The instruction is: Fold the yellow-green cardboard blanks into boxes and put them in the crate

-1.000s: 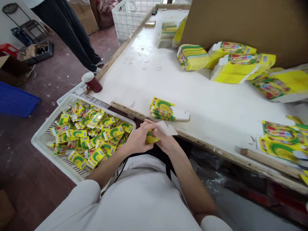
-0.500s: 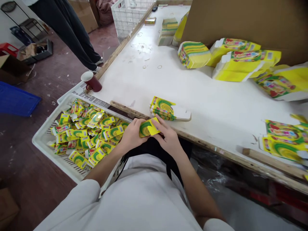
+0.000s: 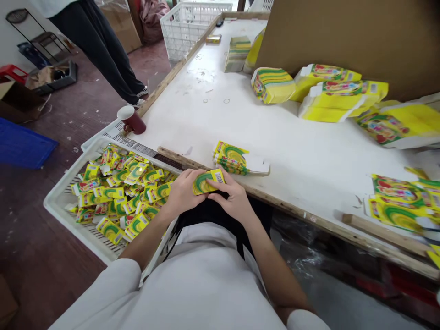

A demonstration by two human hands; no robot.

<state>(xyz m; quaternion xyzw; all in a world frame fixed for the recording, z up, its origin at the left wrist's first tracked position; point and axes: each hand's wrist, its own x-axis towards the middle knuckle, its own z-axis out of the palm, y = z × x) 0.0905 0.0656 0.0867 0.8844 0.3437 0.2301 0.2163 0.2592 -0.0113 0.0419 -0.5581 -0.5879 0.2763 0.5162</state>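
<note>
Both hands, left (image 3: 181, 192) and right (image 3: 231, 198), grip one folded box (image 3: 208, 181) at the counter (image 3: 213, 114) edge, a crate (image 3: 68, 215) heaped with uncountable boxes at nine o'clock, one flat stack (image 3: 232, 158) at twelve, one mug (image 3: 132, 120) beyond.

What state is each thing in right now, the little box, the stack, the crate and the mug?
Small yellow-green cardboard box: folded shut, in the grip of both hands.
Stack of flat yellow-green cartons: unfolded, lying at the table edge.
White plastic crate: heaped with folded boxes.
Dark red mug: tipped.
</note>
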